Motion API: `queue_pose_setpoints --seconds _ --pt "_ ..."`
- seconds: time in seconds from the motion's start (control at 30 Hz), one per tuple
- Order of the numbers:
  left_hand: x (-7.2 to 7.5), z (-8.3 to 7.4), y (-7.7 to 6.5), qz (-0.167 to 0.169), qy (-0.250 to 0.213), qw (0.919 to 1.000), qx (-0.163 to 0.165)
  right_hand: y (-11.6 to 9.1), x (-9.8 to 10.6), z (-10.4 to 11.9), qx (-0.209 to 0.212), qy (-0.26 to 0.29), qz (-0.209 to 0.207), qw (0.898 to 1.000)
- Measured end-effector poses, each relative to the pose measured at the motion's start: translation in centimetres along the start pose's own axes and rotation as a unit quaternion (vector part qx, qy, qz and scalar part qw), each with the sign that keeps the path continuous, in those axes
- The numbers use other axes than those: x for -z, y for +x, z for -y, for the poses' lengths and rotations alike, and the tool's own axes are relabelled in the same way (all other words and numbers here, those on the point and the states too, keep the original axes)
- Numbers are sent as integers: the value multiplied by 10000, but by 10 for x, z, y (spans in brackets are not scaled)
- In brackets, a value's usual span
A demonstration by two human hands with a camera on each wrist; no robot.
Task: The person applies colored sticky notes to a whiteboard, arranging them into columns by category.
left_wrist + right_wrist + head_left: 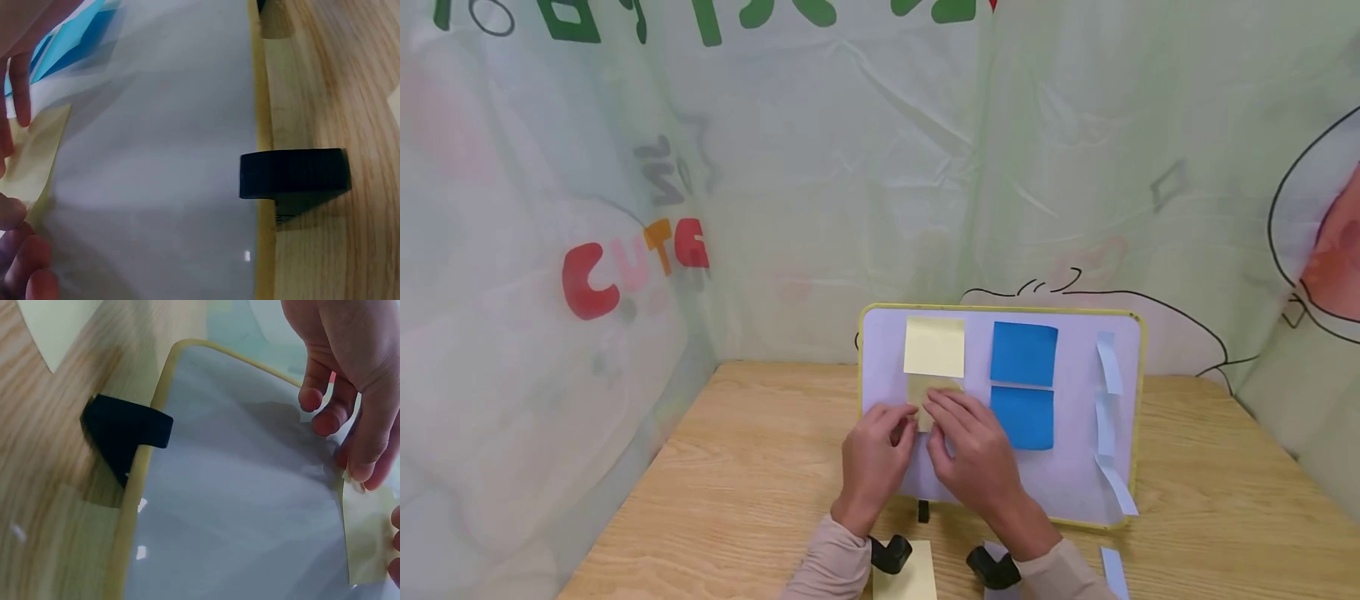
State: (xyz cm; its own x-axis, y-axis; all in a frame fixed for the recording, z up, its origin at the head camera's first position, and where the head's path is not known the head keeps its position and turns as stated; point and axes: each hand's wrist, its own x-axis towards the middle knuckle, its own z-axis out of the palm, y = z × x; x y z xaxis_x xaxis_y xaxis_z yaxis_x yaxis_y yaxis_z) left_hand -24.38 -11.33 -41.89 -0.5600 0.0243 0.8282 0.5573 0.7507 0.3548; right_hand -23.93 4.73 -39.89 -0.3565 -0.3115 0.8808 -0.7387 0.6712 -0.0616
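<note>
A whiteboard [955, 467] with a yellow rim leans upright on the table. Its lower yellow sticky note [934, 415] lies below an upper yellow note [934, 347]. My left hand [874, 454] pinches the lower note's corner between thumb and finger, as the right wrist view shows. The right hand [973, 454] lays fairly straight fingers over the same note, covering part of it. In the left wrist view the note's lower edge [47, 162] curls off the board, between the fingers of both hands.
Two blue notes [1022, 418] and several pale blue strips [1107, 425] stick to the board further right. A black foot [125, 431] supports its lower edge. On the table in front lie a yellow pad [921, 575] and a pale blue strip [1114, 573]. Printed curtains [835, 208] hang behind.
</note>
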Motion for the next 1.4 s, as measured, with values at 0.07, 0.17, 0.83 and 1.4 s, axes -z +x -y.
queue_pose_setpoints --seconds 0.07,0.17,0.83,1.4 --pt "-1 1 -1 -83 78 9999 -58 2 -1 0 97 -26 12 9999" --pt "-2 1 -3 -165 107 9998 -75 6 -3 -1 296 -93 56 9995" --pt "-2 -1 -3 -57 -526 9972 528 9 5 -16 606 -440 310 9967" --pt "-6 3 -4 -134 -509 9973 510 9 3 -15 1129 -743 170 9907"
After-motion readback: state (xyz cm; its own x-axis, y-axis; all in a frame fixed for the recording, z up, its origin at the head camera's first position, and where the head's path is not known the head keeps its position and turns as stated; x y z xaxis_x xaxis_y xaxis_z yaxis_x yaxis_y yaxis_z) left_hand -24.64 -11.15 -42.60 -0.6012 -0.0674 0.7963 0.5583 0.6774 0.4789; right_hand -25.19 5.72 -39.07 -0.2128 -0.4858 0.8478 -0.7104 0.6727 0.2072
